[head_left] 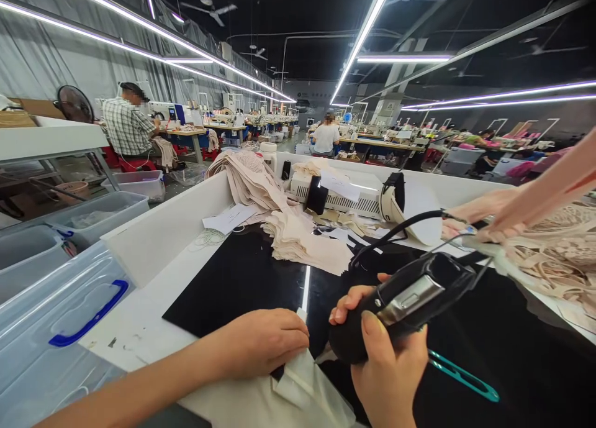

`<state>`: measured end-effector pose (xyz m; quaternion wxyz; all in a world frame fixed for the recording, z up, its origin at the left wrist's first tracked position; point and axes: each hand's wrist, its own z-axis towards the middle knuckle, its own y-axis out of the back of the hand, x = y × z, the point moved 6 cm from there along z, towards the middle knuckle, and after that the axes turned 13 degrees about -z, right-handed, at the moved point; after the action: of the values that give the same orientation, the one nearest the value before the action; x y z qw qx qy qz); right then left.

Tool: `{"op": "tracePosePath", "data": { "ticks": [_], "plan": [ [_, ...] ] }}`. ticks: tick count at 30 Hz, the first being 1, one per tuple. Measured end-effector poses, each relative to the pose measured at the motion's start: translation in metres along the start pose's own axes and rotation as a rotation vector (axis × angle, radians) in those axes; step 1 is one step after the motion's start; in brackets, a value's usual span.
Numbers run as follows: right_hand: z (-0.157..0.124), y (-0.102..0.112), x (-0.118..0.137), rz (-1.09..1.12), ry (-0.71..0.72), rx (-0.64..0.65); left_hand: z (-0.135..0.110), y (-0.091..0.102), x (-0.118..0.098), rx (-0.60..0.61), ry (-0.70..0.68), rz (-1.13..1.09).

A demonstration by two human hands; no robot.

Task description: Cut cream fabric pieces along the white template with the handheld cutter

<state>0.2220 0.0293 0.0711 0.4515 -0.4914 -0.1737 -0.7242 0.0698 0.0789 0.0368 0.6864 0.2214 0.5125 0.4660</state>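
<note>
My right hand (384, 359) is wrapped around a black corded handheld tool (405, 297) with a silver metal plate on its side; its exact kind does not show. Its rounded end points toward my left hand (265, 341), whose fingers are closed on the edge of a thin cream fabric piece (311, 394). This fabric hangs over the front of a glossy black work surface (223, 279). To the right of my right hand lies a teal plastic handle-like item (465, 375). Behind the tool, a stack of cut beige fabric pieces (305, 238) spreads across the black surface.
A slotted white machine (358, 195) stands at the back, paper scraps around it. At right, another person's hands (493, 210) are by a beige lace heap (559, 248). Clear bins, one with a blue handle (90, 322), sit left. Workers sit at sewing tables beyond.
</note>
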Motion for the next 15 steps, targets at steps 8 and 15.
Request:
{"op": "tracePosePath", "data": {
  "ticks": [8,15],
  "plan": [
    [-0.003,0.001,0.0,-0.008,0.013,0.002,-0.009,0.008,0.002,0.047,0.039,0.014],
    [-0.004,0.003,0.0,-0.009,-0.003,-0.002,-0.013,0.004,-0.003,0.143,0.025,0.148]
  ]
}}
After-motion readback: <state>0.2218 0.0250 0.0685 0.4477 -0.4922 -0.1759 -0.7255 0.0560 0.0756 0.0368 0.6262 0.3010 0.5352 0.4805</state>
